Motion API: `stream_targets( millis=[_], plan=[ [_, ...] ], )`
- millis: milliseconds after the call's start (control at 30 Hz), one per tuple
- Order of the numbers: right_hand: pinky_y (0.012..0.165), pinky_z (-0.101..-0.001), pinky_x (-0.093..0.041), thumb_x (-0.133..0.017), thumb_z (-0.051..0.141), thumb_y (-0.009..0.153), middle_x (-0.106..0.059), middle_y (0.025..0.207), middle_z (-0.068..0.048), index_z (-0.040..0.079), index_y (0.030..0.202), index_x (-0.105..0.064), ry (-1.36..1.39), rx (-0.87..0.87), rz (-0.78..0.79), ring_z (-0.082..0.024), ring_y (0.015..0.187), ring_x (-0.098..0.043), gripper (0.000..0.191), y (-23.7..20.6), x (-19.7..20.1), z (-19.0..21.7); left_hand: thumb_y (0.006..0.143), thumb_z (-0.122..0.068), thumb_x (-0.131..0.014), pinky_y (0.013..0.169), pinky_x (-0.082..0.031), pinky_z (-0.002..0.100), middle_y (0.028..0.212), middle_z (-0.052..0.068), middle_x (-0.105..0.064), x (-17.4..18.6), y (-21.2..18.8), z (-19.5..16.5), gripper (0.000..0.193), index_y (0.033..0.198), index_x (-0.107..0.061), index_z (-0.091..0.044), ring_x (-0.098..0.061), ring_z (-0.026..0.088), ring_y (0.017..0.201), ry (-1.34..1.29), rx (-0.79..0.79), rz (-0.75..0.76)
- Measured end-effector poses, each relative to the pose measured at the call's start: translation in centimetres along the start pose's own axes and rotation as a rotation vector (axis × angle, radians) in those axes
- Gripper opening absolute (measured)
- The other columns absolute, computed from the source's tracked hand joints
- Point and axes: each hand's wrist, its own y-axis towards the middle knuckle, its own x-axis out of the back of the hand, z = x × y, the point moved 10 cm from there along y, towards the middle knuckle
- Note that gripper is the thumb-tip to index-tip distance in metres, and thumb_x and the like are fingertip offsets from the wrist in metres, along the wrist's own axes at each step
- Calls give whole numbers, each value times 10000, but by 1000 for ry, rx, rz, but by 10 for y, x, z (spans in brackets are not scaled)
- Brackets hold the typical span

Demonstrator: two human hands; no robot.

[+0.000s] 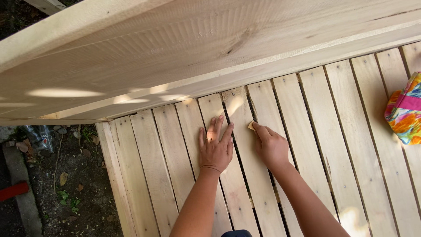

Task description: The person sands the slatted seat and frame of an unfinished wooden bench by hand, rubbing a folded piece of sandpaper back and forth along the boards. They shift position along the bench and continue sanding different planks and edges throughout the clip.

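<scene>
Two hands are down on the slatted wooden deck (pixel 307 131) in front of me. My left hand (pixel 215 147) lies flat, palm down, fingers spread and holding nothing, with a ring showing on one finger; it rests across two pale slats near the middle of the view. My right hand (pixel 271 145) sits just to the right of it, apart from it, fingers curled and pinching a small tan scrap (pixel 251 126), which looks like sandpaper though I cannot tell for sure. That scrap presses against a slat right beside a dark gap between boards, at the far tip of my fingers. Beyond both hands, a wide rough-sawn plank (pixel 175 57) runs across the far side, with a knot visible in its grain. Off to the far right, a bright floral cloth bundle (pixel 405 109) rests on the slats, well apart from my hands. Left of the deck, I see bare soil (pixel 79 184) with dry leaves.
</scene>
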Motion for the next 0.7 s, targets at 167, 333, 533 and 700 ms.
stream_targets(
  millis=[167, 333, 533, 700],
  plan=[
    [587, -376, -557, -672, 65, 941, -772, 945, -57, 109, 1140, -758, -5, 1, 31, -275, 700, -715, 221, 21, -8, -3, 947, -353, -481, 1205, -128, 602, 1676, 37, -262, 5, 1, 0, 693, 1602, -325, -190, -233, 245, 1535, 59, 63, -7],
    [579, -371, -556, -647, 134, 954, -766, 922, -74, 106, 1088, -755, 61, -89, 2, -273, 696, -717, 174, 17, -1, -5, 932, -358, -472, 1207, -110, 595, 1673, 34, -249, 4, 4, 2, 705, 1598, -296, -212, -219, 245, 1538, 65, 92, 47],
    [616, -399, -557, -655, 135, 994, -770, 904, -86, 127, 1075, -772, 84, -124, 21, -293, 722, -721, 143, 35, -5, -7, 950, -358, -459, 1210, -108, 591, 1685, 34, -243, 6, 4, -2, 703, 1617, -290, -213, -210, 253, 1547, 98, 69, 8],
    [611, -387, -573, -629, 194, 967, -765, 909, -96, 144, 1082, -771, 147, -191, 57, -280, 716, -733, 190, 24, -8, -20, 940, -366, -456, 1208, -104, 597, 1680, 29, -232, 2, 3, 1, 706, 1609, -284, -220, -201, 246, 1542, 83, 87, 57]
  ],
)
